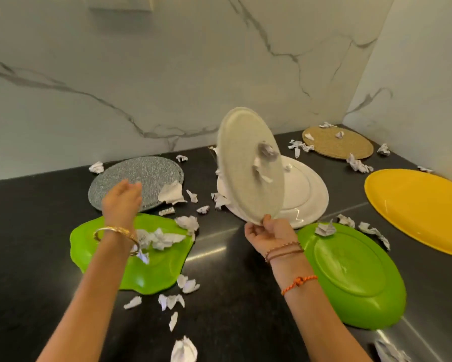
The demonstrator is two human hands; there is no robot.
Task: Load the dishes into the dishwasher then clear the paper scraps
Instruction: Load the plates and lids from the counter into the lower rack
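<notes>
the pale speckled plate [248, 163] is up on edge above the counter, tilted steeply over the white plate [305, 194], which lies flat beneath and behind it. the right hand [269, 231] pinches its lowest rim, thumb and fingers curled round the edge. a few paper scraps [264, 160] are sliding or falling off its face, blurred.

the step in hand looks like tipping the scraps off before the plate goes to the dishwasher, which is not in view. a one-point pinch at the bottom of a tall plate is a weak hold, so it seems wise to keep the tilt steady and let the paper drop onto the white plate rather than scatter, and to take a firmer grip before carrying.

the left hand [123, 197] hovers over the near edge of the grey glitter plate [130, 176], fingers loosely extended, holding nothing that shows.

the wavy green plate [151, 267] holds a heap of crumpled paper near its middle. the round green plate [355, 280] carries a scrap at its far rim. the yellow plate [412, 207] looks mostly bare. the woven mat [331, 146] bears a couple of scraps, and more litter the black counter [232, 322].
</notes>
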